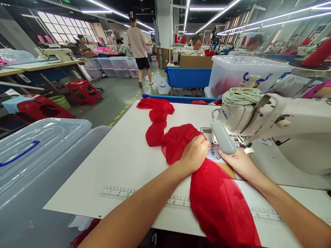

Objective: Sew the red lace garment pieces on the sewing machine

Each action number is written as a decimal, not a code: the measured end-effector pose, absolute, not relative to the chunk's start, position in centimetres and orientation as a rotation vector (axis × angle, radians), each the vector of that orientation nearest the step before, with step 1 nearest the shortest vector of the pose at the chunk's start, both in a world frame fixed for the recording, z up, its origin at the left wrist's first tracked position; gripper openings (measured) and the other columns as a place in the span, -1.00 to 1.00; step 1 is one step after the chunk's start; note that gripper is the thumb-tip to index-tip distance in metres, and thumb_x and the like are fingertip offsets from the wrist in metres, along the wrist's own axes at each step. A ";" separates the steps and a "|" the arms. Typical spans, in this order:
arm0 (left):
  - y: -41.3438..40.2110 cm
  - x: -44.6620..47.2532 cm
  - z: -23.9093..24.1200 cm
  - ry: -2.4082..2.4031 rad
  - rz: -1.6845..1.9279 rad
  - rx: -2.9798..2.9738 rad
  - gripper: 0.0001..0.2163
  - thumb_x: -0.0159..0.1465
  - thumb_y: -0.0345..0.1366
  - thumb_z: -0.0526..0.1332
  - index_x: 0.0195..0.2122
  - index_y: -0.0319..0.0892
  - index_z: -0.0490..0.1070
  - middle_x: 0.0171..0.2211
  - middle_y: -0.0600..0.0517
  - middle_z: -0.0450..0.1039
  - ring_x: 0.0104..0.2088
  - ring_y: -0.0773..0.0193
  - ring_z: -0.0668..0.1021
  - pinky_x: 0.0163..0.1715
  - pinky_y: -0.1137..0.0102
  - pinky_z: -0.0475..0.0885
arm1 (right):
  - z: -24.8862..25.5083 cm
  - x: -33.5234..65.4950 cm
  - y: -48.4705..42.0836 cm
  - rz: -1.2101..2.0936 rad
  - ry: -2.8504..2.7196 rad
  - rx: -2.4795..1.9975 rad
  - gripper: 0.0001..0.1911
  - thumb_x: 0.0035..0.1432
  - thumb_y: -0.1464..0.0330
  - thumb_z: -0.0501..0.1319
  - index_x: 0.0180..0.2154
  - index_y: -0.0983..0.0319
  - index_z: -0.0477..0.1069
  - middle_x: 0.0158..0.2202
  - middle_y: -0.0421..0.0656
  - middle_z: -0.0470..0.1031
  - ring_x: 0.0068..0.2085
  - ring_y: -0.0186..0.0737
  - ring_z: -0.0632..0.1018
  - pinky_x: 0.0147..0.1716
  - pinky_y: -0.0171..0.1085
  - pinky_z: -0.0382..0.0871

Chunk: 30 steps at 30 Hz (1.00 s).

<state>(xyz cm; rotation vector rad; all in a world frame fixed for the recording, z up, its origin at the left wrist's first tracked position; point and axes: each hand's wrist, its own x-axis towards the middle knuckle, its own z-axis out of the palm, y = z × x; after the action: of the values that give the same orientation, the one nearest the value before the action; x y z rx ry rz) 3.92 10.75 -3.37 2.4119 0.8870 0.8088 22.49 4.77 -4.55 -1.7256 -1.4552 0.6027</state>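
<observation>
Red fabric under flat left hand, right hand fingers spread beside it

"JUKI" on the sewing machine — ruler numerals (2, 8, 9, 17) along the table edge

Grey floor, ceiling strip lights

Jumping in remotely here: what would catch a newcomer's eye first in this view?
The long red fabric running across the white table, from the far edge toward the viewer. Both hands work at the white sewing machine: the left hand presses the fabric beside the needle, the right hand rests under the machine head.
</observation>
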 end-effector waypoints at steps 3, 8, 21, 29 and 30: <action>10.7 4.1 -3.3 0.944 0.783 2.391 -0.80 0.34 -0.44 0.06 -0.40 -0.15 0.39 -0.31 -0.01 0.35 -0.26 0.17 0.44 -0.30 0.34 0.37 | -4.3 22.2 4.8 0.602 -1.427 -1.719 -0.64 -0.01 0.09 0.29 -0.26 0.19 0.58 -0.20 -0.04 0.64 -0.14 0.08 0.59 -0.12 -0.06 0.43; 10.6 4.5 -3.3 1.014 0.738 2.345 -0.82 0.30 -0.50 0.09 -0.39 -0.16 0.42 -0.31 0.00 0.36 -0.26 0.18 0.44 -0.33 0.35 0.35 | -3.9 21.5 4.9 0.620 -1.401 -1.719 -0.67 -0.06 0.09 0.28 -0.34 0.18 0.57 -0.26 -0.02 0.65 -0.20 0.10 0.60 -0.16 -0.02 0.46; 10.4 4.7 -3.1 1.094 0.730 2.277 -0.82 0.31 -0.50 0.09 -0.37 -0.15 0.42 -0.28 0.05 0.39 -0.26 0.26 0.44 -0.38 0.40 0.28 | -4.0 21.8 4.9 0.663 -1.404 -1.710 -0.69 -0.07 0.12 0.29 -0.29 0.14 0.58 -0.13 -0.05 0.64 -0.06 0.18 0.59 -0.01 0.06 0.43; 10.3 4.8 -3.0 1.123 0.701 2.280 -0.83 0.33 -0.45 0.11 -0.37 -0.14 0.43 -0.27 0.06 0.41 -0.27 0.27 0.45 -0.38 0.40 0.28 | -4.2 21.9 4.9 0.660 -1.426 -1.654 -0.68 -0.04 0.19 0.31 -0.22 0.16 0.57 -0.22 -0.12 0.66 -0.07 0.12 0.59 -0.02 -0.03 0.45; 10.3 4.8 -3.0 1.122 0.702 2.277 -0.83 0.33 -0.44 0.11 -0.37 -0.14 0.43 -0.27 0.06 0.41 -0.26 0.27 0.45 -0.38 0.40 0.29 | -4.3 22.0 4.9 0.654 -1.431 -1.650 -0.69 -0.04 0.19 0.31 -0.22 0.16 0.57 -0.24 -0.13 0.66 -0.07 0.11 0.60 -0.03 -0.04 0.45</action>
<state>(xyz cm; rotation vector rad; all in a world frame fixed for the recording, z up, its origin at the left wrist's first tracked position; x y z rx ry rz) 4.76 10.32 -3.03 2.2775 1.1223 0.7017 21.99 4.91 -4.32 -1.6498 -1.4308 0.6543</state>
